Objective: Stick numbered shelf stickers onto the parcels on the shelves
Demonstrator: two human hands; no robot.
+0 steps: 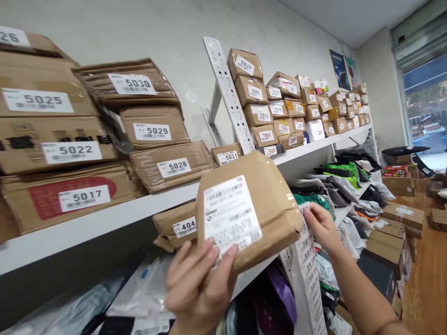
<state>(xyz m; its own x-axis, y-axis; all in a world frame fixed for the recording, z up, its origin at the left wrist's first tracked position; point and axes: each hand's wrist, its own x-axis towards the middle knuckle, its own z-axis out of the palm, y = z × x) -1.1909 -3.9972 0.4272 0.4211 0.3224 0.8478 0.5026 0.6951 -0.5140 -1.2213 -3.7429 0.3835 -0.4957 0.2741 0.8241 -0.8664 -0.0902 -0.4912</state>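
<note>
My left hand (pixel 199 286) grips a brown paper parcel (pixel 265 195) from below, fingers pressed on its white shipping label (pixel 230 214). The parcel is held up in front of the white shelf (pixel 104 218). My right hand (pixel 321 225) sits at the parcel's right edge and pinches the top of a long white strip of numbered stickers (pixel 309 274) that hangs down.
Numbered cardboard boxes fill the upper shelf: 5030 (pixel 131 83), 5029 (pixel 152 131), 5028 (pixel 173 167), 5017 (pixel 84 197), with more stacked (pixel 265 111) further right. Plastic mailer bags (pixel 335 186) lie on lower shelves. Boxes (pixel 394 232) stand on the wooden floor at right.
</note>
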